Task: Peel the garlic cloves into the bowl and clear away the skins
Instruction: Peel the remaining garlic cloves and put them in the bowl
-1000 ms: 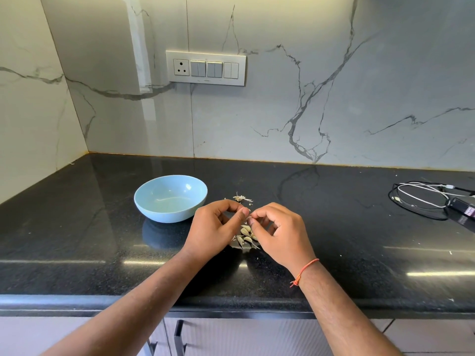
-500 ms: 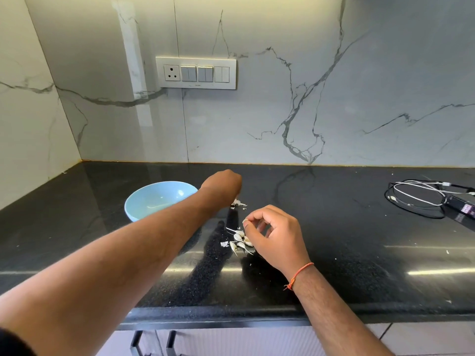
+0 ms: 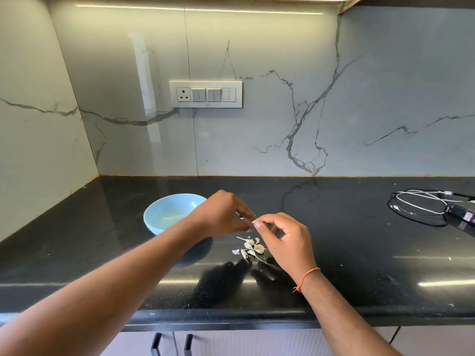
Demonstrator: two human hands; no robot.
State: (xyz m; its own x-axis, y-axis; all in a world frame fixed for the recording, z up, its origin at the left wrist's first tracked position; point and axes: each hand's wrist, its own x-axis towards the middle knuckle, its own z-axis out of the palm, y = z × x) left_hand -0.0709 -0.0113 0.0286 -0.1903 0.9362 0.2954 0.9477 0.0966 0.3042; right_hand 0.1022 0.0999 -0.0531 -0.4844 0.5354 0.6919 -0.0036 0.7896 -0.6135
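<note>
The worktop (image 3: 347,242) is black polished stone with small pale specks, and it reflects the light in long bright lines near its front edge. Behind it the wall (image 3: 270,60) is covered with white marble-look panels with grey veins, and the same panels turn the corner on the left side. A white switch plate (image 3: 205,94) with one socket and several switches is fixed on the back wall, and a strip of light runs along the top under the cabinet. Under the worktop, pale cabinet doors with dark handles (image 3: 156,344) are visible. A light blue bowl (image 3: 164,214) stands on the worktop, left of centre, partly hidden by the left forearm. The garlic cloves (image 3: 253,247) lie in a small heap with some thin skins on the stone, just right of the bowl and below the two hands. The left hand (image 3: 221,214) is above the bowl's right rim, its fingers curled and meeting the right hand; I cannot tell if it holds anything. The right hand (image 3: 285,240), with an orange thread (image 3: 307,277) on the wrist, pinches a small pale piece between thumb and forefinger. Far right lie coiled cables (image 3: 421,205) and a dark adapter (image 3: 462,214).
</note>
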